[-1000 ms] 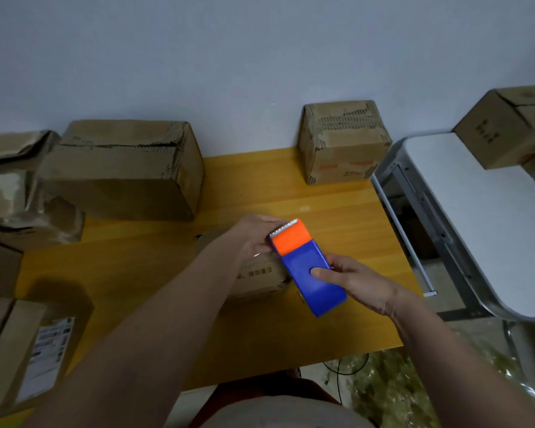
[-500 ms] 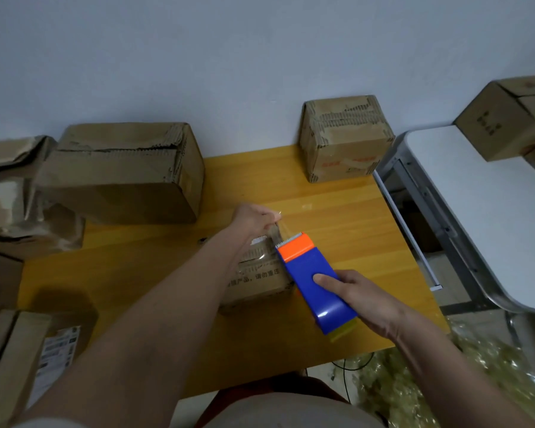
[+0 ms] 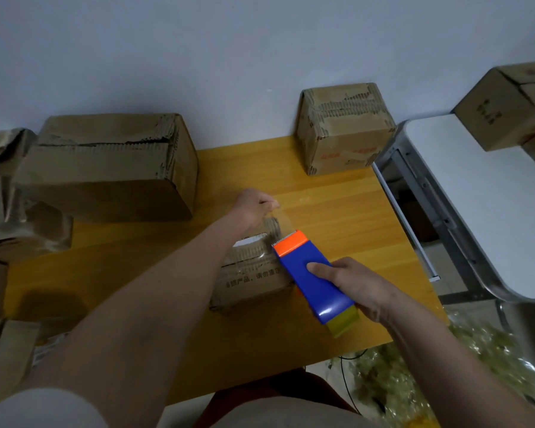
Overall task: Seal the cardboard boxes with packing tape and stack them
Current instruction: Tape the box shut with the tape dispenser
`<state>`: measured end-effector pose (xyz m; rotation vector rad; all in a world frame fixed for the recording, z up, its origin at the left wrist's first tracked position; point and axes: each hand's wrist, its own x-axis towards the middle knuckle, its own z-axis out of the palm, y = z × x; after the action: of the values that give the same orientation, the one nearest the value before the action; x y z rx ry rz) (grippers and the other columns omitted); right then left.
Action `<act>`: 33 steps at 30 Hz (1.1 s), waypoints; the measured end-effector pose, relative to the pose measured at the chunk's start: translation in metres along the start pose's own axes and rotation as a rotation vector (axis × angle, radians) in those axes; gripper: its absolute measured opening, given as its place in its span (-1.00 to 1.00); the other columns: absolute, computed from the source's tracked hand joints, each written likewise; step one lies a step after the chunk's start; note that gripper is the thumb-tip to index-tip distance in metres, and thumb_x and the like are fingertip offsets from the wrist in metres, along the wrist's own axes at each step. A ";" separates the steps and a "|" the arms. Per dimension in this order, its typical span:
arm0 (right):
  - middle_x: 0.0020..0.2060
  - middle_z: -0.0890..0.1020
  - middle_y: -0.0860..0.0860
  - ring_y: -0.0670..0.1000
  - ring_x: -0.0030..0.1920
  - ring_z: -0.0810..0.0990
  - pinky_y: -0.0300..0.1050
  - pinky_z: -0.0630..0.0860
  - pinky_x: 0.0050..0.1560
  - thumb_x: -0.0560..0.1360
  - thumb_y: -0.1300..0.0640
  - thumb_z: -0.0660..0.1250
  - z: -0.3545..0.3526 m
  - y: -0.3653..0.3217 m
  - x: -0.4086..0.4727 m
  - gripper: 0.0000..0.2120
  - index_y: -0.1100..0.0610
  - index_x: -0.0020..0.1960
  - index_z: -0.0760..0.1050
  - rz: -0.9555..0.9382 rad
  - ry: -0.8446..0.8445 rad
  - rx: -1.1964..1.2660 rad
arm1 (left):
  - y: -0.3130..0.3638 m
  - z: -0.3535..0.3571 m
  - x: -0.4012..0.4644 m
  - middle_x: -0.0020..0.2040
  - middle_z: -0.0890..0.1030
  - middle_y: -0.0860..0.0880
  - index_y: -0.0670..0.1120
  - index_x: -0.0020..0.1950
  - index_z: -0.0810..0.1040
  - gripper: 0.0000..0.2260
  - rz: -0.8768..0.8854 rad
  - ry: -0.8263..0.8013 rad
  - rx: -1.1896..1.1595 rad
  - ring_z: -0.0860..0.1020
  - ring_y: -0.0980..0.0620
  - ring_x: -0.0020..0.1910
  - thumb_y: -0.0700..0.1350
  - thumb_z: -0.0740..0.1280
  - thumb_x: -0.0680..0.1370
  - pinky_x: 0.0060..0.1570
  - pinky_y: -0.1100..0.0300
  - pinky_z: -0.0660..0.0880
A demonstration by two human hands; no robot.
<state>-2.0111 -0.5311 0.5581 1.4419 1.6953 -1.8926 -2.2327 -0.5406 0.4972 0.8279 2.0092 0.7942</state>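
I see a yellow-orange wooden worktop (image 3: 337,211) pushed against a plain pale grey-blue wall (image 3: 229,57). In the middle of it sits a small brown cardboard box with printed characters (image 3: 250,279). The left hand (image 3: 254,208) reaches past the far edge of that box, its grip pinched on the end of a strip of clear packing tape (image 3: 280,222). The strip runs back to the orange toothed head of a blue and orange tape dispenser (image 3: 309,273), which hangs over the right side of the box. The right hand (image 3: 355,288) has its grip wrapped round the dispenser's blue body, thumb lying on top.

At the back left of the worktop stands a large brown cardboard box with torn, ragged flaps (image 3: 112,168); crumpled cardboard (image 3: 10,193) is piled left of it. A smaller scuffed cardboard cube (image 3: 343,128) stands at the back right, against the wall. Beside the worktop on the right is a white table with a grey metal frame (image 3: 476,211), carrying 2 more brown boxes (image 3: 507,106) at its far end. Flattened cardboard (image 3: 3,353) lies at the near left. Clear crinkled plastic wrap (image 3: 414,375) covers the floor below the right arm.
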 end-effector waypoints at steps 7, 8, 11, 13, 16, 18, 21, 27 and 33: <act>-0.18 0.62 0.22 0.16 -0.20 0.58 0.01 0.45 -0.12 0.53 -0.06 0.33 0.010 -0.011 0.009 -0.64 0.28 -0.07 0.51 0.066 0.039 0.021 | -0.010 0.003 0.014 0.21 0.62 -0.08 -0.18 0.18 0.63 -0.80 -0.002 -0.017 0.014 0.55 0.03 0.20 -0.21 0.28 0.62 0.16 0.26 0.42; -0.15 0.62 0.25 0.19 -0.16 0.58 0.05 0.45 -0.09 0.52 -0.08 0.33 0.011 -0.012 0.010 -0.61 0.29 -0.05 0.49 0.078 0.041 0.016 | -0.013 0.004 0.016 0.21 0.62 -0.07 -0.15 0.17 0.64 -0.81 -0.014 -0.024 0.025 0.55 0.03 0.19 -0.19 0.30 0.61 0.19 0.21 0.44; -0.09 0.65 0.26 0.20 -0.12 0.63 0.08 0.49 -0.03 0.51 -0.10 0.35 0.014 -0.010 0.014 -0.54 0.34 0.06 0.51 0.111 0.046 0.014 | -0.024 0.006 0.023 0.22 0.62 -0.05 -0.08 0.13 0.66 -0.83 -0.081 -0.048 0.058 0.55 0.01 0.19 -0.09 0.36 0.58 0.23 0.13 0.46; -0.19 0.66 0.18 0.10 -0.24 0.63 -0.03 0.49 -0.12 0.53 -0.05 0.33 0.012 -0.007 0.018 -0.63 0.31 -0.01 0.54 0.110 0.036 0.053 | -0.028 0.009 0.027 0.24 0.60 -0.05 -0.06 0.11 0.66 -0.80 -0.145 -0.054 0.073 0.54 -0.02 0.20 -0.01 0.39 0.55 0.22 0.12 0.46; -0.27 0.67 0.12 0.03 -0.34 0.63 -0.15 0.53 -0.29 0.54 0.01 0.32 0.009 -0.007 0.020 -0.71 0.26 -0.10 0.56 0.107 0.013 0.095 | -0.021 0.010 0.030 0.30 0.55 -0.08 -0.07 0.29 0.54 -0.57 -0.236 0.010 0.283 0.52 -0.08 0.23 0.10 0.43 0.49 0.20 0.04 0.49; -0.27 0.66 0.13 0.04 -0.33 0.63 -0.15 0.53 -0.30 0.54 0.01 0.32 0.009 -0.008 0.020 -0.71 0.26 -0.11 0.56 0.101 0.009 0.091 | -0.014 0.006 0.023 0.32 0.50 -0.10 -0.10 0.39 0.41 -0.44 -0.185 0.206 0.438 0.47 -0.11 0.28 0.08 0.46 0.48 0.18 0.01 0.49; -0.28 0.66 0.12 0.02 -0.36 0.62 -0.17 0.52 -0.33 0.54 0.01 0.32 0.009 -0.008 0.020 -0.71 0.26 -0.12 0.56 0.101 0.011 0.091 | -0.018 0.006 0.011 0.02 0.66 0.00 -0.03 0.05 0.64 -0.85 0.062 0.256 0.295 0.60 0.00 0.03 -0.02 0.40 0.54 0.03 0.09 0.55; -0.30 0.67 0.13 0.03 -0.40 0.64 -0.20 0.52 -0.43 0.55 0.05 0.32 0.008 -0.009 0.018 -0.72 0.30 -0.07 0.55 0.114 -0.010 0.146 | -0.033 0.009 0.005 -0.44 0.40 0.03 -0.03 -0.33 0.58 -0.68 -0.007 -0.034 0.209 0.35 0.01 -0.40 0.12 0.36 0.54 -0.32 0.12 0.36; -0.23 0.69 0.22 0.13 -0.36 0.66 -0.07 0.60 -0.38 0.54 0.04 0.33 0.007 -0.023 0.023 -0.64 0.37 0.07 0.52 0.097 -0.045 0.099 | -0.032 -0.003 0.000 -0.49 0.24 0.03 0.00 -0.44 0.21 -0.51 -0.193 0.103 0.245 0.23 0.01 -0.48 0.19 0.32 0.54 -0.39 0.18 0.18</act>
<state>-2.0421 -0.5200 0.5549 1.4764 1.5034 -1.9663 -2.2437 -0.5599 0.4735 0.7262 2.2702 0.4971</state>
